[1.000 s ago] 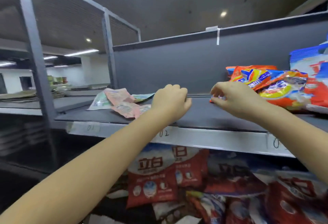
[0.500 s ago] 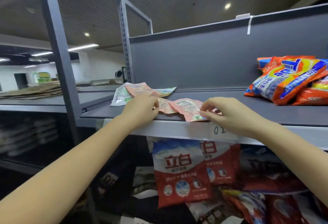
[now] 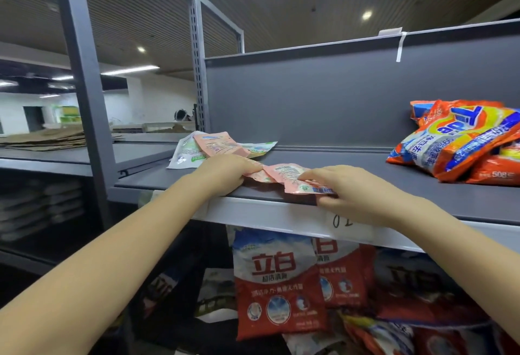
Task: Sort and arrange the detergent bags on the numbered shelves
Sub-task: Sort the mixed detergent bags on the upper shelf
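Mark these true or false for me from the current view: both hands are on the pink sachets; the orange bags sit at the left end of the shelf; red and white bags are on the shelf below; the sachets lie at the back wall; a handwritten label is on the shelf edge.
1. Both the left hand and right hand are on the pink sachets. True.
2. The orange bags sit at the left end of the shelf. False: they are at its right end.
3. Red and white bags are on the level below. True.
4. The handled sachets lie against the back wall. False: they are at the front edge.
5. A handwritten label is on the shelf edge. True.
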Demonstrator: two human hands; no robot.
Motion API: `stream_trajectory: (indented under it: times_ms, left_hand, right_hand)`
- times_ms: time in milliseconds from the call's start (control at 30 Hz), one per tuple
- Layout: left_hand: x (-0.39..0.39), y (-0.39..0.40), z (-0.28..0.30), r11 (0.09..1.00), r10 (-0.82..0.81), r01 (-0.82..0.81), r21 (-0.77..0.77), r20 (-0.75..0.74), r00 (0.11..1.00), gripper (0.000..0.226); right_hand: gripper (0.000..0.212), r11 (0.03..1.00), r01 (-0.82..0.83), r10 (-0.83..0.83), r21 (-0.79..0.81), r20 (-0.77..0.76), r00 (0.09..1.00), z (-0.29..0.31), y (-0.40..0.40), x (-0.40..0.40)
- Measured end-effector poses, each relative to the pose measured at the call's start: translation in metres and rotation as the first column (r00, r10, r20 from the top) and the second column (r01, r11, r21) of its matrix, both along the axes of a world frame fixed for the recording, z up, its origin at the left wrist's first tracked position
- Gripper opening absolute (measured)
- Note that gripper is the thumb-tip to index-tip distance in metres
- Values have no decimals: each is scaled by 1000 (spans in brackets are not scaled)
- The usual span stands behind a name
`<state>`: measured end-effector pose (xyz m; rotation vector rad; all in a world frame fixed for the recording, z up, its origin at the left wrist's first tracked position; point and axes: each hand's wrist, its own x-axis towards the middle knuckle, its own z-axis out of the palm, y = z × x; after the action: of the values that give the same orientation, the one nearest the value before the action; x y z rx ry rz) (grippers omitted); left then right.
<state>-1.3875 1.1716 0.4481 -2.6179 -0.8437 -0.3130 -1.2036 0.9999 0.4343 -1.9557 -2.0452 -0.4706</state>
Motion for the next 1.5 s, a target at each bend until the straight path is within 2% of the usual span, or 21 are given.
stream_trajectory:
  times_ms: [133, 267, 400, 467, 567, 700, 800, 867, 967, 1033, 1100, 1133, 1200, 1233, 1267, 1333, 1400, 1500]
  left_hand:
    - [5, 1, 0, 990, -9, -4, 142, 94, 996, 37]
    - [15, -6, 16, 939, 29, -61, 340, 97, 995, 31]
    - [33, 6, 42, 940, 32, -99, 326, 202, 979, 26]
    - [43, 17, 53, 949, 49, -122, 289, 248, 968, 27]
    - [54, 41, 68, 987, 33, -88, 135, 366, 930, 26]
    - [71, 88, 76, 987, 90, -7, -162, 512, 854, 24]
    - [87, 121, 74, 867, 199, 167, -468, 635, 747, 23]
    - [99, 137, 73, 701, 310, 342, -626, 699, 644, 17]
    - [119, 152, 68, 481, 448, 482, -732, 678, 583, 22]
    - [132, 165, 62, 415, 489, 479, -774, 633, 600, 29]
    - [142, 175, 56, 468, 454, 354, -809, 564, 689, 29]
    - [146, 180, 53, 546, 412, 249, -800, 515, 751, 25]
    - [149, 184, 51, 779, 300, 16, -627, 396, 868, 13]
    - [149, 184, 51, 865, 263, -64, -498, 341, 902, 6]
    - [147, 184, 52, 914, 237, -106, -391, 303, 923, 3]
    - [143, 182, 52, 957, 201, -129, -259, 270, 942, 6]
    - [136, 175, 50, 968, 193, -138, -212, 267, 944, 6]
    - [119, 157, 45, 975, 188, -149, -165, 254, 949, 14]
  right_hand:
    - [28, 986, -27, 17, 165, 57, 998, 6, 10, 9]
    - [30, 959, 32, -2, 283, -106, 994, 28, 18, 20]
    - [35, 930, 98, -14, 353, -231, 973, 52, 34, 34]
    - [35, 913, 152, -49, 378, -269, 962, 62, 47, 42]
    - [38, 889, 230, -110, 395, -304, 946, 73, 68, 54]
    - [43, 860, 313, -177, 403, -340, 924, 82, 94, 66]
    - [41, 849, 356, -237, 390, -321, 917, 84, 116, 71]
    - [36, 850, 365, -276, 380, -269, 923, 80, 130, 70]
    - [24, 867, 391, -354, 309, -172, 919, 71, 146, 59]
    - [20, 868, 419, -406, 267, -104, 908, 65, 158, 54]
    - [19, 873, 447, -450, 196, -30, 893, 56, 169, 52]
    - [20, 884, 447, -454, 137, 22, 891, 51, 174, 52]
    - [25, 909, 417, -416, -3, 75, 906, 40, 180, 53]
    - [27, 916, 395, -392, -71, 52, 918, 37, 181, 53]
    - [28, 917, 377, -378, -133, 21, 926, 36, 180, 52]
    - [34, 898, 368, -377, -241, 7, 926, 39, 177, 48]
    - [41, 880, 381, -395, -283, 10, 919, 45, 168, 44]
    - [40, 907, 381, -386, -179, 8, 922, 50, 145, 35]
